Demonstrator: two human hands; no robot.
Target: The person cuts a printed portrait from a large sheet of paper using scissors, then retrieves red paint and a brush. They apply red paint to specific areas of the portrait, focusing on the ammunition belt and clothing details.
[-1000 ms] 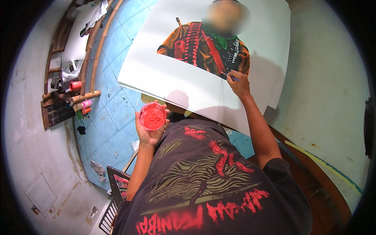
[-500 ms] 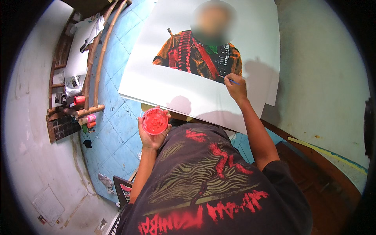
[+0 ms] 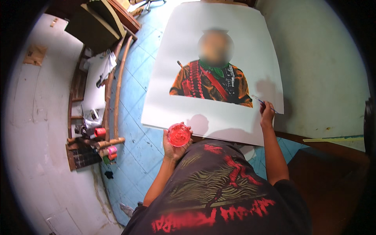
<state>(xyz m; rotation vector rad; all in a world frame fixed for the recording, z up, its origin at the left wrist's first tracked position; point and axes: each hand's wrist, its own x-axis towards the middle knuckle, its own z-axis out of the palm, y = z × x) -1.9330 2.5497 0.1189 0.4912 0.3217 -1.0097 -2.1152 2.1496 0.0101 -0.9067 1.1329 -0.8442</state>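
My left hand (image 3: 170,150) is wrapped round a round tub of red paint (image 3: 179,135), held in front of my body just past the sheet's near edge. To the right, my right hand (image 3: 267,115) pinches a thin paintbrush (image 3: 256,98) with a blue handle. Its tip hovers by the right lower edge of a painted figure (image 3: 213,84); whether it touches the surface I cannot tell. The figure wears orange and black clothing, red straps and a green scarf, and its head is blurred. It is painted on a large white sheet (image 3: 168,113).
Along the left stands a bamboo-framed bench (image 3: 117,94) with papers and a red cup (image 3: 100,132) on it. Paint bottles (image 3: 112,152) are near its front end. Blue tiles cover the floor (image 3: 135,156). A wall (image 3: 325,78) rises close on the right.
My right hand has drawn the brush back from the figure's lower part, out to the right of it. The view has shifted, showing more of the far end; the left hand still holds the tub.
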